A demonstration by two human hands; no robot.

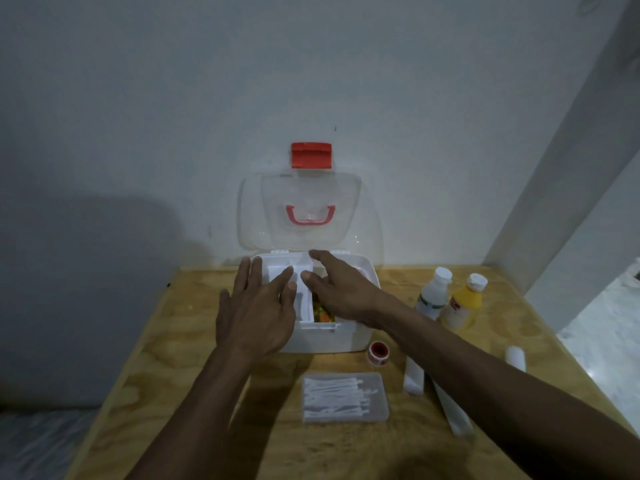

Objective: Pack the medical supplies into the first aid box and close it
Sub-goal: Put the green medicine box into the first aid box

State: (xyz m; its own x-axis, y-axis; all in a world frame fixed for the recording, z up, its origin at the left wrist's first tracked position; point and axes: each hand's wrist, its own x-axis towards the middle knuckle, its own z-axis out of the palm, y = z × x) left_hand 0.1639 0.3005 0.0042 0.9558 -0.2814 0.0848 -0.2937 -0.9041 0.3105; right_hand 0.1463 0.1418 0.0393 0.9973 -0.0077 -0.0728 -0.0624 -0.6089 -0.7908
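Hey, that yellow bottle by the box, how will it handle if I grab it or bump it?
The yellow bottle stands upright, tall and narrow, so a bump may well tip it, probably against the white bottle close beside it. It looks full, so likely rather heavy for its size. Its round body would probably roll once down.

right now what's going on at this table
A person is packing a white first aid box whose clear lid stands open against the wall. Both hands are over the box: the left hand and right hand rest with fingers spread on a white inner tray. Still out on the wooden table are a cotton swab case, a tape roll, a white bottle and a yellow bottle.
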